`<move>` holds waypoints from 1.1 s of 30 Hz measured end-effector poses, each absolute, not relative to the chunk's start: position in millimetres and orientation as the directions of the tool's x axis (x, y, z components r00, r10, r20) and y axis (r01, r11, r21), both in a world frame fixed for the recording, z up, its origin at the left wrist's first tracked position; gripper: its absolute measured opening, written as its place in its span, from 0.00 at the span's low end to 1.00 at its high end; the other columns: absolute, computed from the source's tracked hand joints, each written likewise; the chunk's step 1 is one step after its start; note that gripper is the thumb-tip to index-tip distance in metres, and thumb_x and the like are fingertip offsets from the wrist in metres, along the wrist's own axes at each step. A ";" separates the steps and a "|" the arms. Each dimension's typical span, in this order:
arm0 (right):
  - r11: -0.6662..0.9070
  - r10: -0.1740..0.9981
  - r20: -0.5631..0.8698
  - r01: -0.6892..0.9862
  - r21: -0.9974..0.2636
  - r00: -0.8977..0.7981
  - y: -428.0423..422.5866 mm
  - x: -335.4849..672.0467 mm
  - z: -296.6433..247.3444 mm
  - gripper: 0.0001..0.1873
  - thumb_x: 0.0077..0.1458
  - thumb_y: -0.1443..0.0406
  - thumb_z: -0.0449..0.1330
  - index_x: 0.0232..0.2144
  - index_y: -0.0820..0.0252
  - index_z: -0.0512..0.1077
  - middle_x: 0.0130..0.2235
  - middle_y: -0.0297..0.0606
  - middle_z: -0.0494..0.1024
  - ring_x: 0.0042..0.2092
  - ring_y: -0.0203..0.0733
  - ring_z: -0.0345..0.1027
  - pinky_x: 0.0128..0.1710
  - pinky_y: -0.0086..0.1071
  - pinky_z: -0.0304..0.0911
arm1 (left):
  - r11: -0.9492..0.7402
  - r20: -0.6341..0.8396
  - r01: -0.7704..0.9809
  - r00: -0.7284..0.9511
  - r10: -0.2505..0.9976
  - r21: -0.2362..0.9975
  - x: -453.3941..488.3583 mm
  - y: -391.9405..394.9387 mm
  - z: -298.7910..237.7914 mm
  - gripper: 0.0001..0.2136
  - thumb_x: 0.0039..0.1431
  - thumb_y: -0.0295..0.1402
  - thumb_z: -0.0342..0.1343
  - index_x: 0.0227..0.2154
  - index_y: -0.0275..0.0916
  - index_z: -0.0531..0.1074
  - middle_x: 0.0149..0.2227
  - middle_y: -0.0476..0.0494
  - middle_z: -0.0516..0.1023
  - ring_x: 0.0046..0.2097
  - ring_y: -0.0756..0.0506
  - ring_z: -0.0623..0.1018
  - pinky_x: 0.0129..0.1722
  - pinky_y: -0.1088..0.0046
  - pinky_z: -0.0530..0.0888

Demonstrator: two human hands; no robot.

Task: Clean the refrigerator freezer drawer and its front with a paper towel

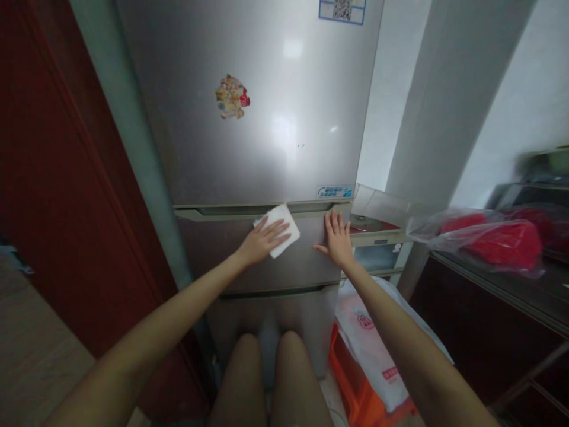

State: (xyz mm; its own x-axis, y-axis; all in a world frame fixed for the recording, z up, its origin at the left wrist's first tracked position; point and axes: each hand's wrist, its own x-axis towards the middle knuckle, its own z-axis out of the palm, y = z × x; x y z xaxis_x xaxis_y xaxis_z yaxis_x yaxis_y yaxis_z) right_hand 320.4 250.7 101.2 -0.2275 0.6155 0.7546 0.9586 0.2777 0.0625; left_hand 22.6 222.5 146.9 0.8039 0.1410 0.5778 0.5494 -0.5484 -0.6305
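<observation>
A tall silver refrigerator (267, 118) fills the middle of the view, with a middle drawer (293, 267) below its upper door. My left hand (262, 242) lies flat with fingers stretched out, pressing a white cloth (281, 224) against the top of the middle drawer front. My right hand (338, 240) rests open and flat on the right end of the same drawer, fingers pointing up, holding nothing. A colourful sticker (232, 96) is on the upper door. My knees (269, 373) show below, close to the bottom drawer.
A dark red door (57, 178) stands at the left. At the right are a white pillar (444, 107), a small appliance (377, 237), red items in clear plastic (484, 240) on a dark counter (511, 296), and a white bag (373, 350) on an orange crate (355, 391).
</observation>
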 end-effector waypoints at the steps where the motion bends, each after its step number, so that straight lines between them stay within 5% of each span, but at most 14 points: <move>1: 0.279 0.614 0.756 0.958 0.061 -0.227 250.9 320.5 101.1 0.57 0.54 0.45 0.58 0.68 0.65 0.29 0.71 0.53 0.35 0.70 0.59 0.21 0.65 0.61 0.33 | -0.524 0.617 0.586 0.775 0.137 -0.618 21.1 222.3 160.1 0.19 0.68 0.25 0.45 0.59 0.43 0.65 0.63 0.42 0.64 0.67 0.43 0.57 0.67 0.51 0.51; 5: 0.274 0.613 0.758 0.960 0.060 -0.222 250.6 320.4 101.2 0.58 0.53 0.45 0.59 0.68 0.64 0.29 0.71 0.54 0.35 0.70 0.58 0.21 0.65 0.60 0.33 | -0.490 0.687 0.657 0.711 0.151 -0.572 14.2 217.3 166.3 0.19 0.67 0.25 0.46 0.59 0.42 0.64 0.63 0.40 0.64 0.67 0.41 0.57 0.66 0.49 0.50; 11: 0.271 0.617 0.756 0.961 0.058 -0.219 247.0 319.0 103.3 0.54 0.55 0.45 0.56 0.68 0.67 0.33 0.71 0.54 0.37 0.70 0.59 0.23 0.65 0.60 0.34 | -0.674 0.422 0.425 0.888 0.181 -0.604 -2.1 212.1 51.5 0.17 0.68 0.26 0.45 0.56 0.43 0.67 0.62 0.44 0.66 0.65 0.43 0.62 0.66 0.53 0.52; 17: 0.255 0.626 0.748 0.964 0.071 -0.221 248.1 318.8 102.7 0.52 0.56 0.46 0.55 0.68 0.68 0.35 0.70 0.55 0.37 0.70 0.59 0.23 0.65 0.60 0.34 | -0.833 0.270 0.311 0.941 0.203 -0.457 -26.1 209.9 -31.3 0.13 0.66 0.26 0.49 0.50 0.41 0.71 0.59 0.43 0.70 0.63 0.45 0.66 0.66 0.57 0.53; 23: 0.245 0.626 0.749 0.967 0.075 -0.217 247.6 319.0 102.7 0.51 0.56 0.46 0.55 0.68 0.70 0.37 0.70 0.55 0.38 0.70 0.60 0.23 0.65 0.59 0.32 | -0.818 0.340 0.325 0.925 0.170 -0.475 -6.7 205.9 55.5 0.19 0.66 0.23 0.46 0.57 0.44 0.66 0.64 0.43 0.64 0.67 0.45 0.58 0.67 0.55 0.50; 28: 0.246 0.631 0.746 0.967 0.067 -0.213 246.3 318.6 103.4 0.51 0.57 0.46 0.54 0.68 0.70 0.37 0.70 0.55 0.37 0.70 0.58 0.22 0.65 0.59 0.32 | -0.602 0.588 0.544 0.795 0.147 -0.585 6.7 213.5 162.0 0.19 0.67 0.24 0.45 0.59 0.43 0.64 0.63 0.41 0.64 0.68 0.43 0.53 0.67 0.51 0.48; 33: 0.254 0.629 0.748 0.965 0.061 -0.213 247.9 318.8 102.2 0.51 0.57 0.46 0.54 0.68 0.69 0.36 0.71 0.55 0.36 0.70 0.58 0.21 0.65 0.59 0.33 | -0.633 0.560 0.544 0.803 0.204 -0.551 -5.5 212.6 148.8 0.19 0.67 0.23 0.45 0.58 0.44 0.65 0.63 0.41 0.64 0.68 0.43 0.56 0.66 0.50 0.50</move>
State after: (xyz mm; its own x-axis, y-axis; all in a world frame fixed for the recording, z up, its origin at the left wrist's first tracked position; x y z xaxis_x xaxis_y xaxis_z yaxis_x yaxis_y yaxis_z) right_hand 318.8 247.9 102.2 -0.2133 0.6286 0.7479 0.9651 0.2545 0.0614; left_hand -5.5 212.6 148.8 0.8031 0.2036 0.5599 0.5444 -0.6327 -0.5508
